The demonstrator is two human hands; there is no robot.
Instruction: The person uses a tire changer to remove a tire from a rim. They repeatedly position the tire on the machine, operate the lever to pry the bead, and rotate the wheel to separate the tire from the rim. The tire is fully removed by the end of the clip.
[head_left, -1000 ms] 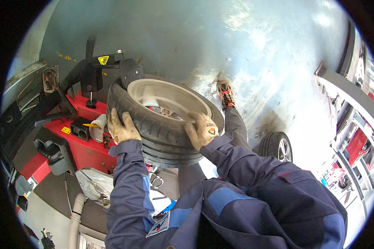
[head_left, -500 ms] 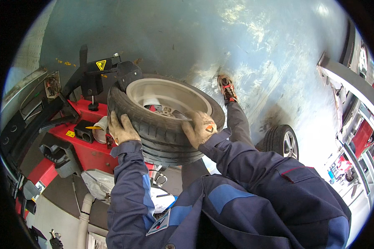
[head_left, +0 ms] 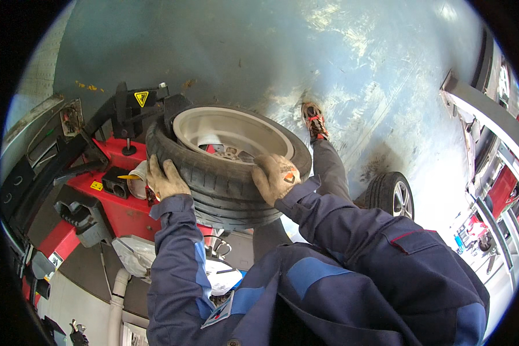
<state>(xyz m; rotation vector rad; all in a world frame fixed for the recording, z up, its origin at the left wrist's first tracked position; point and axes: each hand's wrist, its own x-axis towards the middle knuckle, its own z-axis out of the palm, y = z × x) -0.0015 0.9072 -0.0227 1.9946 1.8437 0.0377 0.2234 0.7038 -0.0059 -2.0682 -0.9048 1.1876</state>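
In front of me a black tyre (head_left: 225, 187) lies tilted on the red tyre machine (head_left: 135, 216), around a silver wheel rim (head_left: 271, 128). My left hand (head_left: 168, 180), in a beige work glove, presses on the tread at the left, fingers stretched and apart. Similarly gloved, my right hand (head_left: 275, 179) is closed over the tyre's near right edge, fingertips by the rim; the thumb reaches down the tread. At the tyre's far left, a black machine arm (head_left: 141, 106) with a yellow warning sticker reaches its edge, where a dark gap shows beside the rim.
A white cup (head_left: 137, 183) with a yellow-handled tool stands left of my left hand. Another wheel (head_left: 391, 195) is on the floor to the right, past my shoe (head_left: 315, 120). Metal racking (head_left: 490, 115) lines the far right. A pale pipe (head_left: 118, 294) runs at lower left.
The tyre's left side and my left hand have shifted slightly left. The black arm's end has moved back from the tyre's top edge, and the gap beside the rim looks wider.
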